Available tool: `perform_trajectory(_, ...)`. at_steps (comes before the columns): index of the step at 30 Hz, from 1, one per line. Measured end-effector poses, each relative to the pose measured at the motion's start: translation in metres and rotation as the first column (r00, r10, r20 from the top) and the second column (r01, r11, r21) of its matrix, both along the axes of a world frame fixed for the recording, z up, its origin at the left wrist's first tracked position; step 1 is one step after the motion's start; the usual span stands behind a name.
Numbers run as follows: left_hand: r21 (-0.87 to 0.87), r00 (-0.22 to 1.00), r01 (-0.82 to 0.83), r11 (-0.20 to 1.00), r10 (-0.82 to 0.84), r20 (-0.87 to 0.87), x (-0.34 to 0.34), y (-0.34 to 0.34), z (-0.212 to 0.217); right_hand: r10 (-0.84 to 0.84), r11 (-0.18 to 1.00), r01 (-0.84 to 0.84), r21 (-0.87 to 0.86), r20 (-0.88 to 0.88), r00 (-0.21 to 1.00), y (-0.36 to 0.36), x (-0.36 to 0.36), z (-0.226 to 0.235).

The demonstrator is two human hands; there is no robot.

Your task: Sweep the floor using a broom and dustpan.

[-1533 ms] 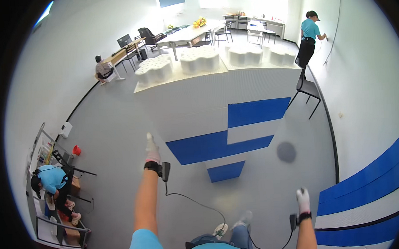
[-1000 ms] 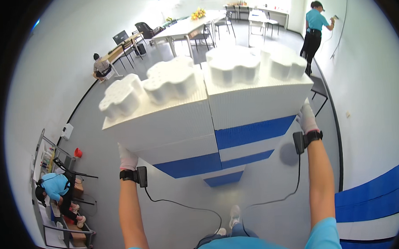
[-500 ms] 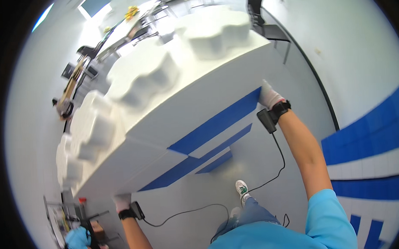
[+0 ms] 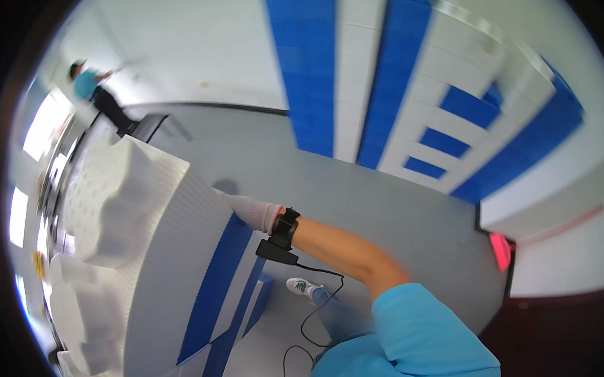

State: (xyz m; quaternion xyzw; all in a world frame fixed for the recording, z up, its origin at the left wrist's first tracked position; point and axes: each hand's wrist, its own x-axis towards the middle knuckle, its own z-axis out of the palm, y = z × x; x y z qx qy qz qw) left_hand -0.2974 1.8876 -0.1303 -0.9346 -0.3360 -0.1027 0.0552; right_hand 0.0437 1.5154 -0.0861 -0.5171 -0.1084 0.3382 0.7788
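Right hand, in a white knit glove with pinkish cuff (image 4: 252, 214): laid against the near-upright right edge of the stack; fingertips blurred and partly hidden, so whether it clasps or merely presses cannot be told. Left hand: out of view, state unknown. Wrist fitting: black strap with black box-shaped device (image 4: 276, 252), thin black cable (image 4: 311, 319) trailing toward 6 o'clock. Principal item, at 8 o'clock: tall stack of ribbed white and smooth blue slabs (image 4: 167, 275), tilted across the view, topped by white wavy-sided lobed blocks (image 4: 104, 210). Handling, as judged: palm full against the side, equal pressure opposite, the seams squared, the stack upright, since the tall pile could shear at its joints; turns best made slowly, cable clear of the white sneaker (image 4: 303, 286). Surroundings: blue-and-white striped row of upright panels (image 4: 358, 85) at 1 o'clock; dark chair (image 4: 151, 128) and co-worker in light-blue shirt (image 4: 88, 84) at 10 o'clock; grey floor (image 4: 412, 237) between.
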Motion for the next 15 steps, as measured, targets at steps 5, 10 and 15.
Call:
perform_trajectory(5, 0.034, 0.938, 0.341, 0.939, -0.342, 0.049, 0.113, -0.059, 0.05, -0.254, 0.843, 0.448, -0.298, 0.512, 0.82, -0.161, -0.054, 0.044)
perform_trajectory(10, 0.047, 0.797, 0.593, 0.804, -0.594, 0.106, 0.2, -0.093, 0.085, -0.365, 0.665, 0.731, -0.152, 0.788, 0.496, -0.237, -0.093, 0.011)
perform_trajectory(15, 0.082, 0.64, 0.748, 0.659, -0.749, 0.172, 0.252, -0.157, 0.117, -0.731, 0.628, 0.773, 0.089, 0.41, 0.546, -0.319, -0.158, -0.007)
